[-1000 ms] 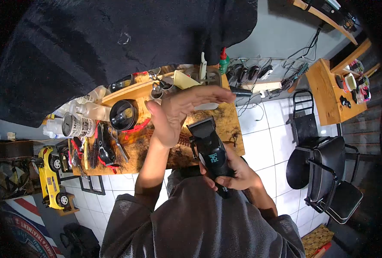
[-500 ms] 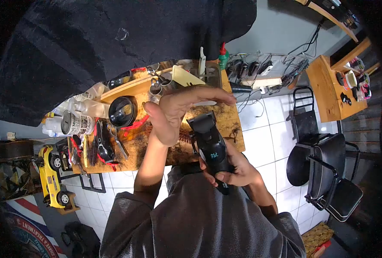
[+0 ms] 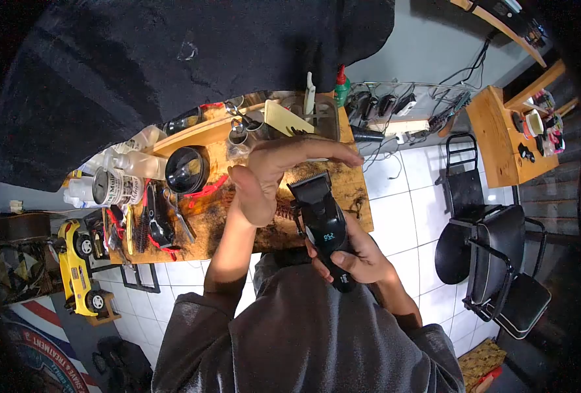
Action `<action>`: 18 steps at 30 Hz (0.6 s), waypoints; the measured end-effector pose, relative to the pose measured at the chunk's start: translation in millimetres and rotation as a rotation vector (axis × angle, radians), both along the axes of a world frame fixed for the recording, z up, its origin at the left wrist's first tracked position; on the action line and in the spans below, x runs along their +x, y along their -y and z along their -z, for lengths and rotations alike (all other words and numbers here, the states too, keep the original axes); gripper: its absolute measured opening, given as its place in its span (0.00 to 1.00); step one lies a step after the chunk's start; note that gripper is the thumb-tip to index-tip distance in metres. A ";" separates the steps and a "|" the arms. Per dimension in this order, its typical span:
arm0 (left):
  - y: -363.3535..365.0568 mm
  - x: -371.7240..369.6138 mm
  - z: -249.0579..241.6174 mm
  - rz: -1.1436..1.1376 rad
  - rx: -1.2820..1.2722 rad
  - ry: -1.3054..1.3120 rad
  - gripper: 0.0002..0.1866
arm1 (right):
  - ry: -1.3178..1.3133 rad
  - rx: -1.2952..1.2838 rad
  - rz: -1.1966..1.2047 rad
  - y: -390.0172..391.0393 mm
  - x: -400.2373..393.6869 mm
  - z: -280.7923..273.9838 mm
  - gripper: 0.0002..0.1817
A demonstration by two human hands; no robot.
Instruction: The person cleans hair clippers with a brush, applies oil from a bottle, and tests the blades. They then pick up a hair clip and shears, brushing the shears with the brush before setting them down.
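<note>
Two bare hands meet above the front half of a stained wooden tabletop (image 3: 352, 193). One, the left hand (image 3: 264, 187), curves wide in the air, thumb well apart from the fingers, its fingertips pointing toward the right edge. One, the right hand (image 3: 367, 262), wraps around the body of a single black hair clipper (image 3: 324, 229), which shows lit digits; it is held over the front edge near the right corner, its toothed blade tilted up toward the back. Toward the left end lie one pair of scissors (image 3: 186, 226), one second clipper (image 3: 161, 228) and one round brush (image 3: 143, 226), close together by the front edge; behind them are one labelled jar (image 3: 123, 190) and one black bowl (image 3: 202, 180). Two metal cups (image 3: 238, 136) stand farther back, and one green bottle (image 3: 341, 92) with a red cap is at the back right corner. One large dark sheet (image 3: 185, 72) hides the back left edge. For moving, bare wood stretches from the scissors to the right edge, and white floor tiles (image 3: 395, 216) run beyond it to two black chairs (image 3: 498, 249).
</note>
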State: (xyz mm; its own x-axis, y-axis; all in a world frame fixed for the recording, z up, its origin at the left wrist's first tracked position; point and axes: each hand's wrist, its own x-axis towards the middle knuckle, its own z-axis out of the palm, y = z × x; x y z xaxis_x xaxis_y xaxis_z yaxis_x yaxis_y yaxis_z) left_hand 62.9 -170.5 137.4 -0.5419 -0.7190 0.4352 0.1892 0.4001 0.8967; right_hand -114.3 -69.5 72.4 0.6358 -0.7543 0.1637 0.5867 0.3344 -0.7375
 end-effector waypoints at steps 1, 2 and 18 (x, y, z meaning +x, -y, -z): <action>0.7 0.5 0.4 0.012 -0.023 0.020 0.70 | -0.038 -0.023 0.022 0.0 0.1 -0.2 0.32; 0.5 0.5 0.0 0.011 -0.023 0.020 0.70 | -0.037 -0.023 0.021 0.2 0.2 0.3 0.32; -3.0 0.1 -10.7 -0.034 -0.027 0.096 0.70 | -0.107 -0.106 -0.011 3.4 -2.5 3.2 0.30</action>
State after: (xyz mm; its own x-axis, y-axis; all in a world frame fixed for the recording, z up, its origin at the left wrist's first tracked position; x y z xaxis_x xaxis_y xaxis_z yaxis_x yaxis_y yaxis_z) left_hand 63.0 -167.5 148.1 -0.5575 -0.7266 0.4015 0.0885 0.4289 0.8990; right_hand -116.8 -73.0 69.2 0.6620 -0.7294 0.1725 0.4994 0.2576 -0.8272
